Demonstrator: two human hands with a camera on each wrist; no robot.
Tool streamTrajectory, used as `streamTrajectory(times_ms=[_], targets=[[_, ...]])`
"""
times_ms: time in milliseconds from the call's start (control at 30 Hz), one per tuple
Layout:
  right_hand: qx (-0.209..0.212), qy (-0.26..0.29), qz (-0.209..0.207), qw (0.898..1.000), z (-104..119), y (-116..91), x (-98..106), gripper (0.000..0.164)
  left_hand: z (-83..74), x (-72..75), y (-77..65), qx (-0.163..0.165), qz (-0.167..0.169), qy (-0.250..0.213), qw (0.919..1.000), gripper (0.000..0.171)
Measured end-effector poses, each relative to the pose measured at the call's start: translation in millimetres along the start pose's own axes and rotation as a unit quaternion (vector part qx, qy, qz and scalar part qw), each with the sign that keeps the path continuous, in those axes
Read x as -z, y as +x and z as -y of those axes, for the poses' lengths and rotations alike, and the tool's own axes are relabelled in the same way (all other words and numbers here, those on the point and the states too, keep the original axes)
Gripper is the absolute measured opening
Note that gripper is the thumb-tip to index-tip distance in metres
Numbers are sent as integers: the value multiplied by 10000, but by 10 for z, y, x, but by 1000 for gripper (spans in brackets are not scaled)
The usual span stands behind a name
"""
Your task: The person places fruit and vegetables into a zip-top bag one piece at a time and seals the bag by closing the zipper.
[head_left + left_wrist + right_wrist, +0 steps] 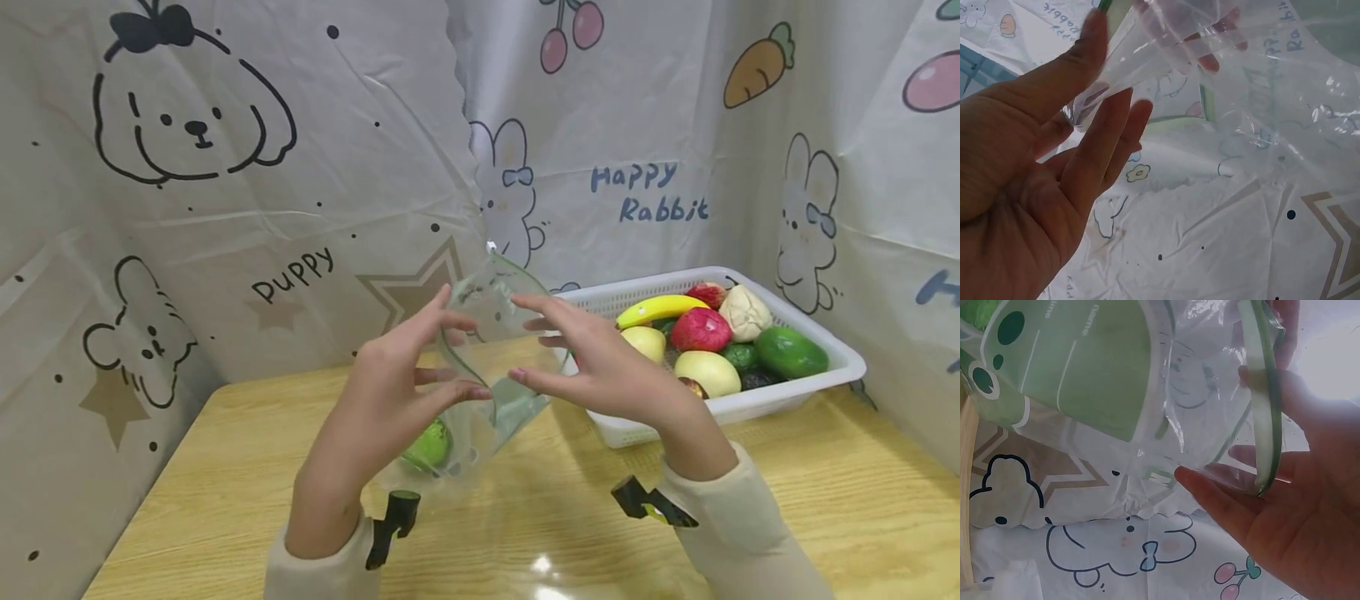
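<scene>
A clear zip bag (517, 408) with a green rim stands with its mouth upward between my two hands. My left hand (397, 367) holds the rim at the left, thumb and fingers spread to either side of it. The right hand (600, 358) holds the opposite side, its thumb and fingers parted around the rim. A round green fruit (429, 446) shows low behind my left thumb, seen through the plastic. Green printing (1085, 369) covers the bag's lower part in the right wrist view. The left wrist view has the fingers (1094, 144) at the bag's corner.
A white plastic basket (795, 392) stands to the right on the wooden table (247, 467), holding a banana (660, 308), a red fruit (700, 330), a green avocado-shaped fruit (791, 352) and several others. Printed cloth (337, 125) hangs behind and at the sides.
</scene>
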State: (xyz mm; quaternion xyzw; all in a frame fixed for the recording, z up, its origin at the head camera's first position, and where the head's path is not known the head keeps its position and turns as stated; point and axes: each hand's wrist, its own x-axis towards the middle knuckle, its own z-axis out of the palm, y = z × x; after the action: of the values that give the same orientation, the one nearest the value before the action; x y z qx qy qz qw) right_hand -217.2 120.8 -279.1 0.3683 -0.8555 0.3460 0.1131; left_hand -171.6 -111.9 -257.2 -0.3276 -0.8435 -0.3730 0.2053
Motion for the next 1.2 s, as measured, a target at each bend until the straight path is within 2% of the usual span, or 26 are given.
streamTrajectory(times_ms=[67, 133, 233, 400, 533, 600, 700, 800, 867, 933, 1033, 1100, 1200], targets=[[75, -112, -45, 9999, -10, -1, 8, 67, -12, -6, -10, -84, 102, 0, 9999, 63], [154, -208, -103, 9996, -21, -3, 22, 65, -22, -2, -15, -144, 131, 211, 9996, 51], [205, -285, -193, 9992, -32, -10, 49, 63, -38, 15, -28, -35, 185, 640, 9978, 52], [280, -292, -212, 9990, -36, -14, 68, 67, -37, 32, -51, 259, 373, 1071, 9932, 53], [309, -268, -98, 9991, -51, -16, 50, 67, -3, 14, -51, 230, 374, 1313, 9904, 51], [213, -335, 12, 9992, -68, -18, 33, 67, 16, 1, -44, 237, 252, 1462, 9887, 55], [29, -439, 196, 9988, -99, -16, -3, 69, 39, -17, -20, 199, -141, 1711, 9850, 57], [-51, -503, 320, 9982, -126, -3, -52, 72, 55, -25, 4, 62, -534, 1930, 9797, 57], [-17, -527, 374, 9979, -133, 8, -76, 73, 60, -24, 8, -51, -627, 2041, 9769, 56], [41, -580, 445, 9973, -137, 13, -83, 72, 69, -18, 5, -116, -506, 2001, 9784, 59], [165, -643, 491, 9966, -140, 4, -45, 67, 82, 0, -13, -56, -174, 1664, 9859, 65], [332, -573, 378, 9971, -144, -11, 12, 59, 94, 12, -21, 28, 3, 1379, 9904, 70], [396, -393, 22, 9984, -163, -53, 130, 37, 107, 25, -16, 80, 44, 1159, 9932, 73]])
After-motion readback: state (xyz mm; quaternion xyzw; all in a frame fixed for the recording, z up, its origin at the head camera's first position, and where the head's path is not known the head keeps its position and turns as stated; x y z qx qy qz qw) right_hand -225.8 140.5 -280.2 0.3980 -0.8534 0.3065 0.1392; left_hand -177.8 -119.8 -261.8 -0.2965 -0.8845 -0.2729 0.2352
